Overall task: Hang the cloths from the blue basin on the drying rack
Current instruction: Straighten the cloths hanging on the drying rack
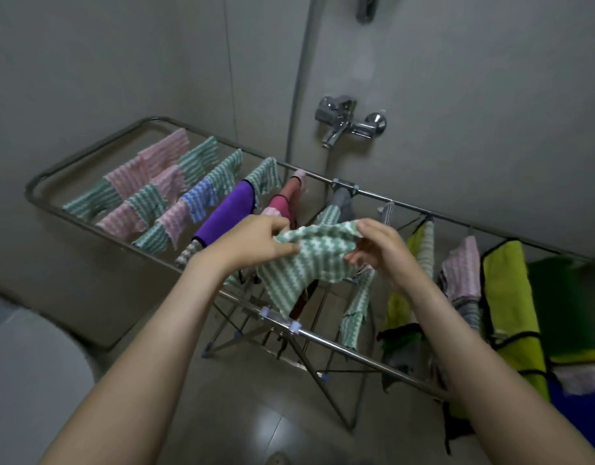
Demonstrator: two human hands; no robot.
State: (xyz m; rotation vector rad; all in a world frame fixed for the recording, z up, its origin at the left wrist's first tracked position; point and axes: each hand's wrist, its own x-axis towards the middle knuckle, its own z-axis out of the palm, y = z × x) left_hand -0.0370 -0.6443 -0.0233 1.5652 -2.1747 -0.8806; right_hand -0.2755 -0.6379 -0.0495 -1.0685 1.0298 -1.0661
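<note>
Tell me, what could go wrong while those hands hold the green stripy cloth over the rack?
1. The left hand and right hand only pinch the green stripy cloth near its top edge, so it might slip and drop to the floor.
2. The drying rack looks crowded here, with a purple cloth close by, so the new one may overlap others and dry badly.

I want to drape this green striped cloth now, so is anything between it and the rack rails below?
Nothing visible is. The left hand and right hand hold the cloth just above the rack. The rails near it already carry a purple cloth and another striped cloth, though.
</note>
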